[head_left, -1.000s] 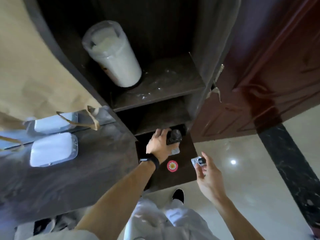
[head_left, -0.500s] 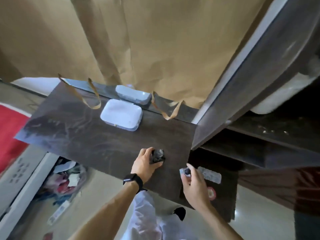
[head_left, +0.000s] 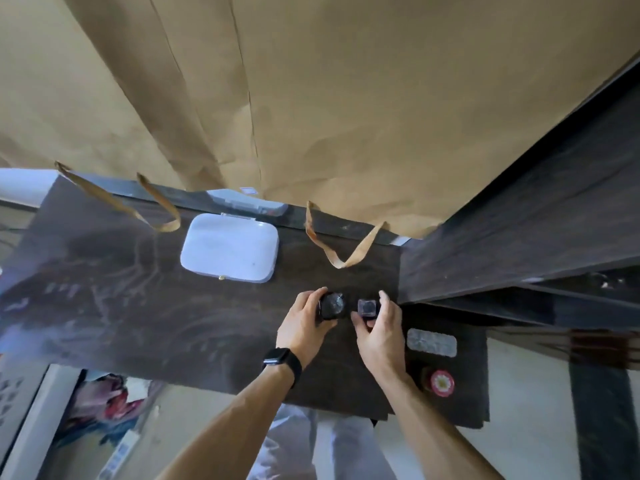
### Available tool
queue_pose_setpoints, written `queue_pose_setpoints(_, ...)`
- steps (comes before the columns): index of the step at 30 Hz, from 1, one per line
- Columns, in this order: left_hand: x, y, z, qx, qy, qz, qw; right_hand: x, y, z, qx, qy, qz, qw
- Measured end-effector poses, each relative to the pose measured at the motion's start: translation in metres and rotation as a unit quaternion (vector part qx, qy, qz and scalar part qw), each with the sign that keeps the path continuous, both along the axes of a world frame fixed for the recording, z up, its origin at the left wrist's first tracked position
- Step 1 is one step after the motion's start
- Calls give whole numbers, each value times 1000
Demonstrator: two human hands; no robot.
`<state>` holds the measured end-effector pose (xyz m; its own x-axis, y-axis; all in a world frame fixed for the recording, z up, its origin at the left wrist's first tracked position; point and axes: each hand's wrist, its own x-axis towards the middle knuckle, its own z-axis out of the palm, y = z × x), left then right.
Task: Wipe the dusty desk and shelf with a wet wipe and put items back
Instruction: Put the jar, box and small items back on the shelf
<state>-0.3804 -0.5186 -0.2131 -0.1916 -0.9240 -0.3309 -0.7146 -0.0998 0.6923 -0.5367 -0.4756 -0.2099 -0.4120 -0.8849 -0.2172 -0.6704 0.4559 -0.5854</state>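
On the dark wooden desk (head_left: pixel 145 323), my left hand (head_left: pixel 303 327) grips a round black bottle (head_left: pixel 332 305) that stands near the desk's right end. Right beside it, my right hand (head_left: pixel 379 332) holds a small square dark bottle with a clear cap (head_left: pixel 367 307) down on the desk. The two bottles are nearly touching. A white lidded box (head_left: pixel 230 252) lies farther back on the dusty, streaked surface. The dark shelf unit (head_left: pixel 519 247) rises at the right.
A brown paper bag (head_left: pixel 311 98) with loose handles stands along the desk's back edge. On the lower ledge to the right lie a silver blister pack (head_left: pixel 431 342) and a small jar with a red lid (head_left: pixel 441 382). Clutter lies on the floor at lower left.
My view swung from the shelf to the desk. Both hands carried their bottles from the lower ledge leftward and set them side by side on the desk.
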Motion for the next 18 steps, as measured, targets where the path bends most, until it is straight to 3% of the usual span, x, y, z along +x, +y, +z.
queue_pose_setpoints(3, 8, 20, -2, -46, -43, -15, 998, -2, 24, 6, -13, 23, -13, 1000)
queue_pose_setpoints(7, 23, 48, -6, -183, -121, -117, 969, -2, 60, 9, -24, 138, 86, 986)
queue_pose_setpoints(12, 14, 46, -5, -163, -204, -212, 942, -1, 57, 3, 41, 169, 172, 970)
queue_pose_setpoints(18, -12, 5, -2, -142, -226, -231, 936, -2, 24, -1, 99, 179, 151, 967)
